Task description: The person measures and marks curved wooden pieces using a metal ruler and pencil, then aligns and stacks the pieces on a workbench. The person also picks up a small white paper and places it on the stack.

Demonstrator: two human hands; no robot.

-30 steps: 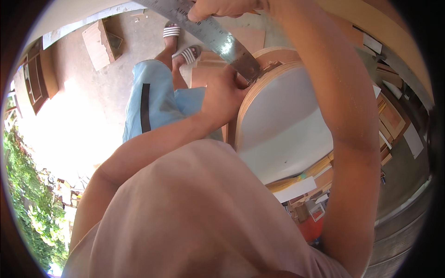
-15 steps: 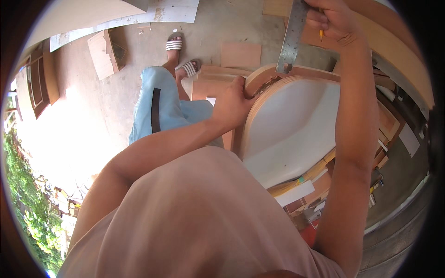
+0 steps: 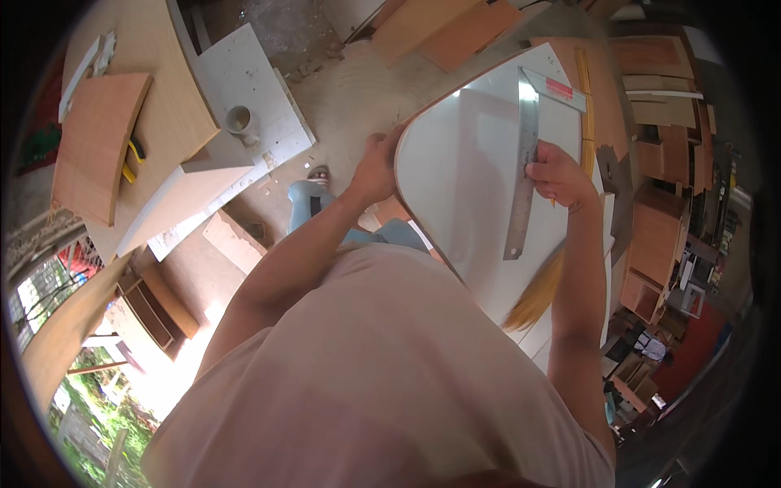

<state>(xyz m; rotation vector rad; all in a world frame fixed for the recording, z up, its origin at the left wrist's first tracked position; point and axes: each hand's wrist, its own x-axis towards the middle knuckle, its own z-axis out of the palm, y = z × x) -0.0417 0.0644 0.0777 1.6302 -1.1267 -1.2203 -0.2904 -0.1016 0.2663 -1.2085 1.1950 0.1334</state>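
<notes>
My right hand point(image 3: 563, 176) is closed around the metal blade of a try square point(image 3: 521, 213), with a yellow pencil point(image 3: 553, 202) poking out below the fingers. The square lies over a white-topped panel point(image 3: 468, 191) with a rounded corner and a thin brown edge. Its pale stock point(image 3: 557, 88), bearing a red label, is at the far end. My left hand point(image 3: 376, 172) grips the panel's left edge near that rounded corner; some of its fingers are hidden. Straw-coloured bristles point(image 3: 535, 297) lie by the panel's near right side, partly behind my right forearm.
At the left, a wooden board point(image 3: 175, 106) carries a brown wood piece point(image 3: 98, 154) and yellow-and-black-handled pliers point(image 3: 128, 160). A mug point(image 3: 238, 120) stands on a white board point(image 3: 252, 69). Wooden boxes and offcuts point(image 3: 655, 236) are stacked at the right.
The square has come down from above the panel's far edge to over its white face, and my right hand now holds its blade. My view has shifted, showing the left worktop.
</notes>
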